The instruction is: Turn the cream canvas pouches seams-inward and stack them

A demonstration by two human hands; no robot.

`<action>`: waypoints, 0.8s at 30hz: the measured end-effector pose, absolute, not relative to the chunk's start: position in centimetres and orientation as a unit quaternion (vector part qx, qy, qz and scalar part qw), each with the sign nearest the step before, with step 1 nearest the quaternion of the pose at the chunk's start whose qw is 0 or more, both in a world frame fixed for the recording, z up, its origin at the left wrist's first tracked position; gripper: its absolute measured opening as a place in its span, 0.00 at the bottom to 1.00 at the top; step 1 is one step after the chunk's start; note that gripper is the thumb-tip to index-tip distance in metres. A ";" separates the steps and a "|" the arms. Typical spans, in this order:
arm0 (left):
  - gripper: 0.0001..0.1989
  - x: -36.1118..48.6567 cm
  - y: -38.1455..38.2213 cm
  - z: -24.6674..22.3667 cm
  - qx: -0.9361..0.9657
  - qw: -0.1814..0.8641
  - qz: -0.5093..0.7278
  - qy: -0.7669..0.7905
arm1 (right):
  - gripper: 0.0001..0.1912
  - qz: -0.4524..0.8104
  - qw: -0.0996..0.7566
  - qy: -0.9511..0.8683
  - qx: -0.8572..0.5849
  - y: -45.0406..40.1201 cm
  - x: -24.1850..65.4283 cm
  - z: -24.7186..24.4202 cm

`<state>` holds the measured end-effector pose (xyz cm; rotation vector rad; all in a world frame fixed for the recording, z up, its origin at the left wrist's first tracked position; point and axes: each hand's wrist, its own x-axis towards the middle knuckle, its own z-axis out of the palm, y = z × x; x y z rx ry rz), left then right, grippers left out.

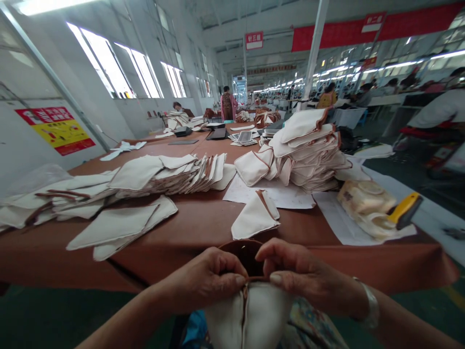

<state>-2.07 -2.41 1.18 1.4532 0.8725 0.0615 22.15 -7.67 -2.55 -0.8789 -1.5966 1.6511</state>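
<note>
Pinching hard at 6 o'clock now, left hand (205,283) and right hand (301,276) close together, thumbs and fingers clamped on the brown binding (247,279) of a cream canvas piece (250,315), that piece hanging below the edge of the brown-covered table (203,228) over patterned fabric (308,322). Rising just above the fingers, a dark brown rounded flap (244,257), its far side out of view.

Watching that pinch closely: only a narrow grip holding the layers, so a fold slipping between the thumbs could be leaving the binding twisted or off-line. Dragging weight from the hanging canvas could also be pulling the edge free of the fingertips.

Towering at 1 o'clock, a tall, leaning stack of brown-edged cream pieces (305,150), overhanging a sheet of white paper (269,194), a nudge or a tug on that paper possibly sending it sliding. Fanning out at 10 o'clock, a long overlapping row of similar pieces (170,174). Lying at 12 o'clock, just ahead of the hands, a single folded triangle (254,215). Resting at 2 o'clock, a plastic-wrapped bundle (366,203) beside a yellow-handled tool (405,211). Standing far off at 12 o'clock, a co-worker in a pink top (228,104).
</note>
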 end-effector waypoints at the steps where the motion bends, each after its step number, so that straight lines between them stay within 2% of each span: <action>1: 0.23 -2.1 -2.5 1.1 0.635 0.667 0.027 0.388 | 0.12 0.590 0.352 -0.637 -0.349 -7.7 22.1 -2.6; 4: 0.25 -2.1 -3.0 0.7 0.594 0.697 0.053 0.398 | 0.06 0.387 0.423 -0.738 -0.357 -8.0 21.6 -3.1; 6: 0.26 -2.1 -3.3 0.4 0.568 0.707 0.077 0.413 | 0.08 0.226 0.448 -0.795 -0.342 -8.4 21.2 -3.5; 8: 0.26 -2.1 -3.5 0.0 0.556 0.711 0.092 0.419 | 0.12 0.111 0.429 -0.834 -0.328 -8.7 20.8 -3.6; 10: 0.26 -2.2 -3.5 -0.2 0.562 0.705 0.099 0.421 | 0.12 0.064 0.409 -0.848 -0.329 -9.0 20.3 -3.5; 12: 0.26 -2.2 -3.3 -0.1 0.588 0.684 0.094 0.421 | 0.11 0.099 0.413 -0.837 -0.344 -9.0 19.9 -3.0; 15: 0.23 -2.0 -3.4 0.7 0.648 0.630 0.070 0.423 | 0.09 0.224 0.407 -0.797 -0.387 -8.2 19.3 -2.0; 21: 0.13 -1.5 -4.0 2.5 0.815 0.394 0.110 0.411 | 0.23 0.497 0.283 -0.736 -0.363 -5.9 18.4 -2.0; 22: 0.12 -1.7 -4.0 2.7 0.819 0.383 0.110 0.412 | 0.25 0.547 0.278 -0.710 -0.346 -5.7 18.4 -2.2; 24: 0.12 -2.2 -3.6 3.0 0.793 0.435 0.085 0.417 | 0.26 0.619 0.283 -0.656 -0.326 -5.4 18.6 -2.7</action>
